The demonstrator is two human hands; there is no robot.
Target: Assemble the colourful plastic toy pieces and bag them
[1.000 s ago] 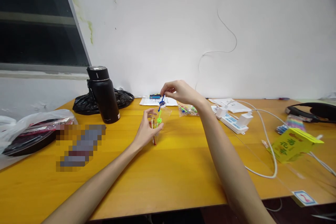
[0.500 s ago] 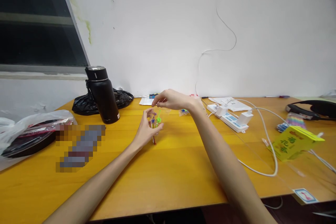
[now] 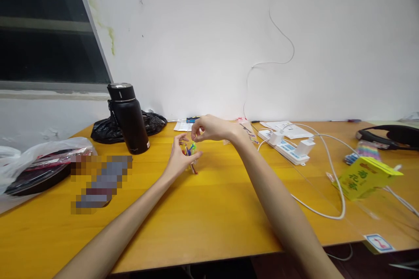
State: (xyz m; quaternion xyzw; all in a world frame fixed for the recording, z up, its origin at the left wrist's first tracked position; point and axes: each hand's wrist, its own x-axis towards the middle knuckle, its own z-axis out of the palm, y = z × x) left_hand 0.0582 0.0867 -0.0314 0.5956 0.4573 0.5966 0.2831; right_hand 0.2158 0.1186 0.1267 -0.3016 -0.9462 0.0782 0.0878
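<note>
My left hand (image 3: 180, 154) is curled round a small multicoloured plastic piece (image 3: 190, 150) just above the wooden table (image 3: 209, 209), with its thumb stretched out along the near side. Blue and green show at the top of the piece, and a thin dark stem with a reddish end slants down below the palm. Clear film may surround it, but I cannot tell. Over it is my right hand (image 3: 214, 128), bent down at the wrist, its thumb and forefinger closed close to the green top. Whatever lies between those fingertips is too small to make out.
A black flask (image 3: 129, 117) and a black plastic bag (image 3: 152, 122) stand left. At right are a white power strip (image 3: 291, 152) with chargers, looping cables, a yellow-green box (image 3: 363, 178) and a dark headset (image 3: 386, 137). A screwdriver (image 3: 191, 120) lies by the wall.
My right hand has lowered slightly and its fingers have closed near the piece. The piece has tilted, its stem end swinging a little right and up. My left hand has shifted slightly left.
</note>
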